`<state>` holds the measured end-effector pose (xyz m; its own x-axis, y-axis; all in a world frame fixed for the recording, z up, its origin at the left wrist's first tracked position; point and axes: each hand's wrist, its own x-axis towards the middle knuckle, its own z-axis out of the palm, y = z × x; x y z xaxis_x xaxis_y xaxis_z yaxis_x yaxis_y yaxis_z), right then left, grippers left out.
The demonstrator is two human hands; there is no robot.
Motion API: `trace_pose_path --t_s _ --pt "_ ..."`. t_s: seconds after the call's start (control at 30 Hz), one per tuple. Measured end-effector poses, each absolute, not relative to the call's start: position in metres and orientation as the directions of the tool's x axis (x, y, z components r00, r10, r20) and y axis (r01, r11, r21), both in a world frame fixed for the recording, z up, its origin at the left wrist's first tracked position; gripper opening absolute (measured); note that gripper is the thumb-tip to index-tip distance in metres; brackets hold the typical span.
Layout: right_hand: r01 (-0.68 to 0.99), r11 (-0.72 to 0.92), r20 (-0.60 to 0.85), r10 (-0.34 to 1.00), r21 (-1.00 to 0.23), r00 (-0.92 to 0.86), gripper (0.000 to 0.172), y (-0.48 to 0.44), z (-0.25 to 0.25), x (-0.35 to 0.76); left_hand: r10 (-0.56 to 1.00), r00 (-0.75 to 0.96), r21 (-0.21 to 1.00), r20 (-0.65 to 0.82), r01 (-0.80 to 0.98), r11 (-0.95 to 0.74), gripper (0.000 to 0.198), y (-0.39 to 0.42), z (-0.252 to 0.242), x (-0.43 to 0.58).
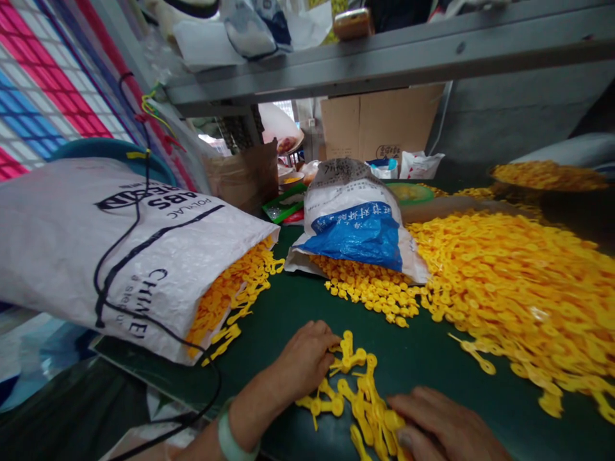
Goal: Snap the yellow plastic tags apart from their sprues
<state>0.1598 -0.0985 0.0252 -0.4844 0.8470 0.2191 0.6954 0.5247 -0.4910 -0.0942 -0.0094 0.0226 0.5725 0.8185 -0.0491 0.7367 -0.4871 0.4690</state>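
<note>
My left hand (307,358), with a pale green bangle (229,435) on its wrist, has its fingers closed at the edge of a yellow plastic piece (350,353) with round ends. Its fingertips are partly hidden. At the bottom right, my right hand (444,426) has thumb and fingers bent around one end of the yellow plastic pieces (372,410) in front of me. These small pieces lie loosely between both hands on the dark green tabletop (288,307). Several have arms with round ends.
A large heap of yellow pieces (519,288) covers the right side. A white sack (96,237) at left and a blue-and-white bag (358,224) at the middle spill more of them. A black cord (139,221) hangs across the sack. A metal beam (408,51) runs overhead.
</note>
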Motion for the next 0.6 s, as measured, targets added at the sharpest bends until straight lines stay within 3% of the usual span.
trace_pose_path --t_s 0.1,0.23,0.4,0.6 --pt "0.733 0.465 0.172 0.881 -0.496 -0.441 0.025 -0.095 0.021 0.167 0.805 0.591 0.486 -0.052 0.719 -0.497 0.05 -0.01 0.021 -0.091" --pt "0.741 0.386 0.079 0.907 -0.549 -0.414 0.023 -0.081 0.022 0.166 0.773 0.632 0.484 -0.06 0.695 -0.531 0.035 -0.009 0.02 -0.085" --pt "0.683 0.427 0.106 0.882 -0.593 -0.459 0.024 -0.052 0.032 0.151 0.799 0.601 0.493 0.028 0.687 -0.534 0.027 -0.024 0.026 -0.086" --pt "0.672 0.598 0.102 0.775 -0.437 -0.624 0.036 -0.011 0.025 0.128 0.78 0.625 0.585 0.029 0.622 -0.52 0.042 -0.039 0.027 -0.1"
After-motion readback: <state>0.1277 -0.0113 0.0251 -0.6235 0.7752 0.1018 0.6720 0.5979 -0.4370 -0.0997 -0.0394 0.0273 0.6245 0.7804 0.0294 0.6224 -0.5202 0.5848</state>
